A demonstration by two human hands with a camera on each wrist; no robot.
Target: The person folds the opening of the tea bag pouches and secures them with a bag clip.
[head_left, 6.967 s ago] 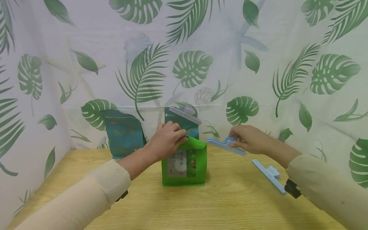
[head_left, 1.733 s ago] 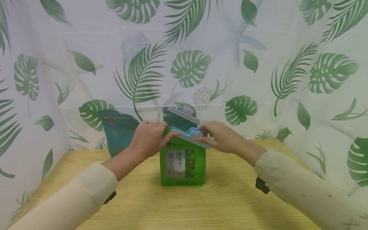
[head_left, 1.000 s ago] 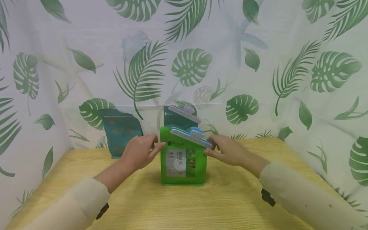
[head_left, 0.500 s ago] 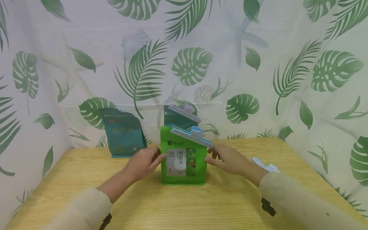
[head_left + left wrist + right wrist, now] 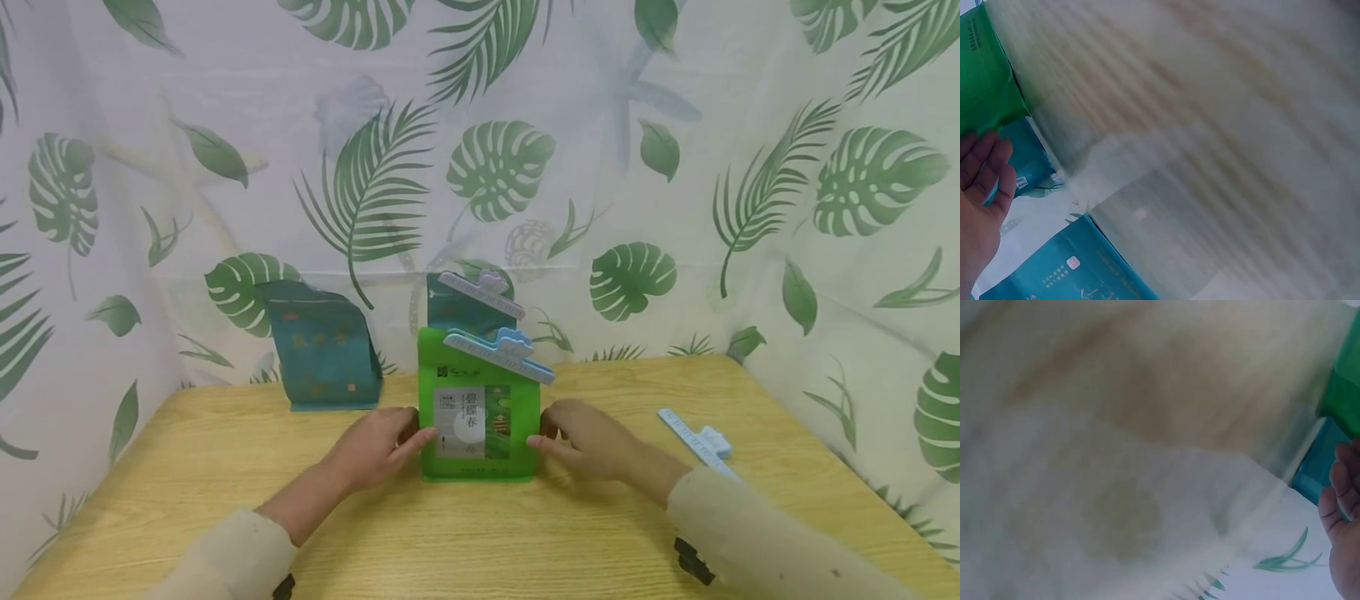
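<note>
In the head view a bright green tea pouch stands upright mid-table. A blue bag clip grips its top, slanting down to the right. My left hand holds the pouch's lower left side, thumb on the front; the left wrist view shows those fingers at the back. At the lower right side is my right hand, its thumb also on the front, with its fingers behind the pouch. A teal pouch with a lilac bag clip stands behind, partly hidden.
Another teal pouch, with no clip on it, stands at the back left. A light blue bag clip lies right of my right hand, partly behind the sleeve. Leaf-patterned sheeting closes off the wooden table's back and sides.
The blue clip, earlier held by my right hand, now sits on the green pouch's top. Both hands have let go up there and moved down to the pouch's lower sides.
</note>
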